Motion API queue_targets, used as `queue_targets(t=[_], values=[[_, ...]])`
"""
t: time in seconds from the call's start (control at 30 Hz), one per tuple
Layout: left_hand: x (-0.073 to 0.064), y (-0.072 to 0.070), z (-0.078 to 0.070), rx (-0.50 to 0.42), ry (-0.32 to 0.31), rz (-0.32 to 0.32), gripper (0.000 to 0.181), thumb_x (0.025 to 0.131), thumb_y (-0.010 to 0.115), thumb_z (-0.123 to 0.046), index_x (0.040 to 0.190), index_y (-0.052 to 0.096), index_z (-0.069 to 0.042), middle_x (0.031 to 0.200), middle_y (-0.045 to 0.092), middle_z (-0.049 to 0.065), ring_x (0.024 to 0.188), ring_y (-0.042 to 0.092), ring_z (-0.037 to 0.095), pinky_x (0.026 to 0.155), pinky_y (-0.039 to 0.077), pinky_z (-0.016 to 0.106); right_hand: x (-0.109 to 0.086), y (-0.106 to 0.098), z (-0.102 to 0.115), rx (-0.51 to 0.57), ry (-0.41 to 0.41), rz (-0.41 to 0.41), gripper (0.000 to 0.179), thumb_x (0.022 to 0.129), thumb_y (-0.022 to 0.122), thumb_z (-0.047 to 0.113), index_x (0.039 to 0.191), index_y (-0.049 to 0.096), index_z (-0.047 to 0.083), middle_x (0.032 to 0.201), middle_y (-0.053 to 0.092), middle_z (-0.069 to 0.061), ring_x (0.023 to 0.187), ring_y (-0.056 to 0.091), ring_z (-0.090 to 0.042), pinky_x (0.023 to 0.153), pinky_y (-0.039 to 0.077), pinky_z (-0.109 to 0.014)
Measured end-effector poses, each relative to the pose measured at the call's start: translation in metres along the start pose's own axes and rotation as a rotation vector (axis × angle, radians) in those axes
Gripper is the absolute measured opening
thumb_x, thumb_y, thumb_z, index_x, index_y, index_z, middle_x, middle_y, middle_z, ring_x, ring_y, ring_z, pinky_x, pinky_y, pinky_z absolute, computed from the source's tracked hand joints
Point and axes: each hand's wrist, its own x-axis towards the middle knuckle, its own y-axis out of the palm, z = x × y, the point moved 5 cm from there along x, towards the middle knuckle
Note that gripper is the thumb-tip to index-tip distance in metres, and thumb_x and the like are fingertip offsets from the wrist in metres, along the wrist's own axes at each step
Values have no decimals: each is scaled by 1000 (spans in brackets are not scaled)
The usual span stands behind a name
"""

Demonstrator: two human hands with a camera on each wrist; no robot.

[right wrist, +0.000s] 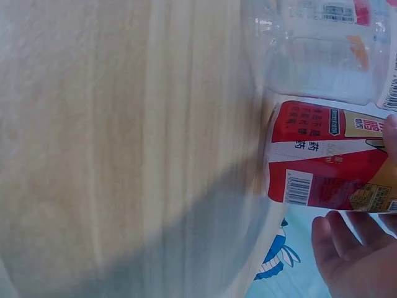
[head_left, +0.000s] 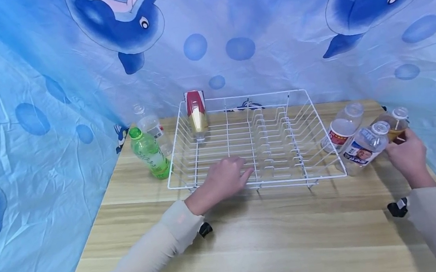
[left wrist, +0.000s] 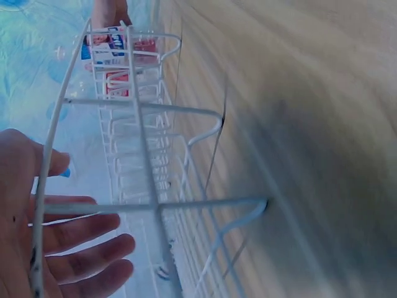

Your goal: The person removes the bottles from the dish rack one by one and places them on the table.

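Observation:
My right hand (head_left: pixel 407 156) is at a clear bottle (head_left: pixel 397 119) with a red-and-gold label (right wrist: pixel 329 155), at the right end of the table. The thumb lies over the label; the other fingers curl along its outer side. My left hand (head_left: pixel 224 177) hangs over the front rim of a white wire dish rack (head_left: pixel 257 184), holding nothing. In the left wrist view its fingers (left wrist: pixel 93 261) are spread loosely behind the wires. A red-and-gold bottle (head_left: pixel 196 111) is upside down in the rack's back left corner, neck lowest.
Two clear labelled bottles (head_left: pixel 365 149) (head_left: pixel 342 127) stand between the rack and my right hand. Left of the rack are a green bottle (head_left: pixel 150 154) and a clear bottle (head_left: pixel 153 127). Blue dolphin-print cloth (head_left: pixel 236 10) surrounds the wooden table (head_left: pixel 276 236).

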Motion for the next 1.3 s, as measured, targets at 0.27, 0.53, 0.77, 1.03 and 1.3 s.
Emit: queue_targets(t=[0.27, 0.53, 0.77, 1.03, 1.3], values=[[17, -43, 39, 147, -91, 228, 39, 96, 48, -45, 106, 67, -13, 99, 63, 4, 82, 59, 20, 58, 52, 34, -2, -14, 2, -3, -66, 79, 83, 89, 63, 20, 150, 11, 0, 150, 17, -32, 130, 24, -54, 98, 31, -64], [48, -95, 71, 339, -122, 206, 30, 93, 56, -35, 104, 66, -9, 92, 57, 9, 80, 54, 27, 55, 51, 44, -28, -58, 17, 82, 79, -228, 78, 86, 50, 1, 153, 15, 22, 155, 22, -6, 141, 20, -24, 112, 25, -38], [58, -93, 87, 451, -72, 166, 16, 88, 58, -17, 97, 68, -8, 92, 56, 12, 82, 53, 29, 56, 50, 45, -55, -68, 46, 177, 31, -356, 68, 91, 39, 0, 148, 22, 33, 152, 23, 9, 139, 19, -8, 113, 18, -28], [60, -86, 100, 669, 41, 64, 16, 88, 57, -6, 102, 66, -6, 112, 47, 19, 102, 43, 35, 67, 50, 48, -85, -69, 88, 203, -211, -446, 65, 88, 38, -6, 146, 30, 24, 148, 27, 8, 136, 22, -8, 111, 16, -20], [66, -75, 109, 834, 118, 144, 31, 87, 64, -11, 118, 63, -8, 132, 42, 25, 127, 28, 39, 86, 44, 54, -117, -68, 128, 218, -620, -598, 60, 71, 37, 0, 129, 55, 2, 135, 46, 2, 128, 38, -19, 109, 24, -30]])
